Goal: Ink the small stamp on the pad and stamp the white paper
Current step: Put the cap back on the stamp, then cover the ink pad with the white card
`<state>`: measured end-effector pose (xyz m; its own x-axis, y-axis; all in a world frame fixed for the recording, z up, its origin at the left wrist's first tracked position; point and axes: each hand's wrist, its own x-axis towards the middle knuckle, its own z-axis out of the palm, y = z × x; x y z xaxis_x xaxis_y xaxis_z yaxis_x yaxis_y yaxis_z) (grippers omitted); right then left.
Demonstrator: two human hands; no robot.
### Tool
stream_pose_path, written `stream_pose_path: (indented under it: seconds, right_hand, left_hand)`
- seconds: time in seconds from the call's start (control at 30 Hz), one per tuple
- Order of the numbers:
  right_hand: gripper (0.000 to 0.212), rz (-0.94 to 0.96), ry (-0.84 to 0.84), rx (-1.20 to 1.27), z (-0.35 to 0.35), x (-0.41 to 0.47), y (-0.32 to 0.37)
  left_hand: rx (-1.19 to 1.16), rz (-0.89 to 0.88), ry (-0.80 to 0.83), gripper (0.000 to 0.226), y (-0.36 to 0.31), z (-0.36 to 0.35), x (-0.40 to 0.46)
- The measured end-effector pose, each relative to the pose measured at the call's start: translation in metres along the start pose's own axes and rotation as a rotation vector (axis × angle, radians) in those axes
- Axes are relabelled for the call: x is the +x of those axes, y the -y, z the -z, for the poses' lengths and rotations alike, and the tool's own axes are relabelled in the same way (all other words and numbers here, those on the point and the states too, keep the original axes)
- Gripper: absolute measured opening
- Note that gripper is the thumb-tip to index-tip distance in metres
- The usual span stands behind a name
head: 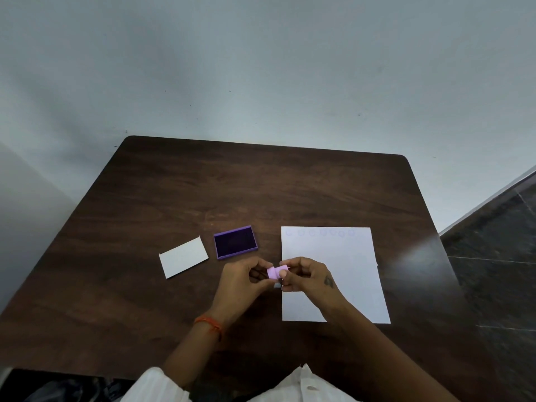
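A small pink stamp [275, 272] is held between both hands just above the table, at the left edge of the white paper [333, 256]. My left hand [242, 278] pinches its left end and my right hand [304, 275] grips its right end. The paper lies flat to the right and carries a faint row of several round stamp marks along its top edge. The purple ink pad [235, 242] sits open, up and left of the hands, with its dark inked face showing.
A white rectangular lid or card [183, 257] lies left of the ink pad. The dark wooden table [203, 184] ends at a pale wall behind. Dark tiled floor shows at the right.
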<state>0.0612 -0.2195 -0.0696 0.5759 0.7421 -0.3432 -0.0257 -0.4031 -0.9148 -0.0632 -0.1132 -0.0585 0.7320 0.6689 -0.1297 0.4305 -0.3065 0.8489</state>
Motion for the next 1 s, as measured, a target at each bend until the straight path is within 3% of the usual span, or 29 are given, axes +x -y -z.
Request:
stream_pose_path:
  seconds: [0.43, 0.63, 0.8, 0.9, 1.0]
  right_hand:
    - [0.024, 0.025, 0.055, 0.072, -0.012, 0.008, 0.004]
    - [0.024, 0.167, -0.124, -0.206, -0.023, 0.031, 0.01]
    - [0.027, 0.28, -0.022, -0.468, -0.03, 0.049, 0.004]
    - [0.053, 0.185, -0.163, -0.351, -0.043, 0.054, -0.002]
    - [0.065, 0.141, -0.078, -0.451, -0.048, 0.059, -0.005]
  left_hand:
    - [0.015, -0.06, -0.086, 0.026, -0.001, -0.002, 0.001]
    - [0.08, 0.035, -0.1, 0.058, 0.012, 0.001, 0.01]
    - [0.097, 0.067, -0.051, 0.057, 0.025, 0.002, 0.017]
    - [0.114, 0.071, -0.042, 0.055, 0.029, 0.001, 0.018]
    - [0.119, 0.079, -0.042, 0.055, 0.035, 0.004, 0.02]
